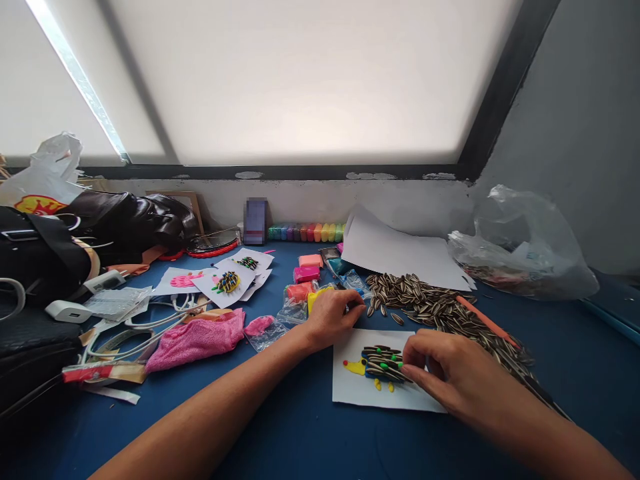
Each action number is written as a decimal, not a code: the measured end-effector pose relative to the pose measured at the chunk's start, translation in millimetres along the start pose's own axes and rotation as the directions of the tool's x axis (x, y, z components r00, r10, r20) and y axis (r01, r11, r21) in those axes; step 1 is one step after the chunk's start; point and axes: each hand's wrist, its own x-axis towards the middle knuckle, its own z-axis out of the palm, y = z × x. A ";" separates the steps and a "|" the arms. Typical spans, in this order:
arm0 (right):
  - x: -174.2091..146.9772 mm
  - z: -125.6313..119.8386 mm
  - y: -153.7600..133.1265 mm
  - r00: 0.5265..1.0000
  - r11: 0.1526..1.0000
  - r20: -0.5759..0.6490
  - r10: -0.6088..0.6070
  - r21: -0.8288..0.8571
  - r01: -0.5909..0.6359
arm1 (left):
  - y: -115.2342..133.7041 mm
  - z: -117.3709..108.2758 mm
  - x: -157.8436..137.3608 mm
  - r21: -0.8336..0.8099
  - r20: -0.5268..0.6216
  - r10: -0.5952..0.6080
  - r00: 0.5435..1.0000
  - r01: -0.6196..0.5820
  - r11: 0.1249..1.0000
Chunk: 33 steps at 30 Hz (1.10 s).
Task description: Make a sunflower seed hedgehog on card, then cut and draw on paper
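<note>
A white card [345,390] lies on the blue table, bearing a hedgehog picture [383,363] of striped sunflower seeds on blue clay. Its yellow clay face has a red nose and a dark eye, yellow feet sit below, and small green clay bits dot the seeds. My right hand [445,367] is pinched at the hedgehog's right end, beside a green bit; its fingertips hide what they hold, if anything. Above the card's upper left edge, my left hand [333,317] has its fingers curled together near a yellow clay pack [316,299]; whatever is between them is too small to tell.
A pile of sunflower seeds [420,300] with an orange stick [487,320] lies right. White sheets [400,250] and a plastic bag [530,247] stand behind. Finished cards [225,287], a pink cloth [200,339], white cables [145,323] and black bags [45,253] fill the left.
</note>
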 end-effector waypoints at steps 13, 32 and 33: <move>-3.3 -5.1 -3.9 0.982 0.969 -0.186 0.020 0.244 0.026 | -1.8 1.6 0.1 -0.026 -0.007 0.015 1.000 -0.015 1.000; -0.3 -10.3 -4.3 0.989 0.955 -0.132 0.073 0.295 -0.031 | -1.9 1.8 -1.3 -0.042 -0.016 0.021 1.000 -0.022 0.999; -0.7 -10.3 -4.6 0.989 0.960 -0.133 0.069 0.279 -0.029 | -2.4 2.3 -1.4 -0.041 -0.017 0.024 1.000 -0.025 0.999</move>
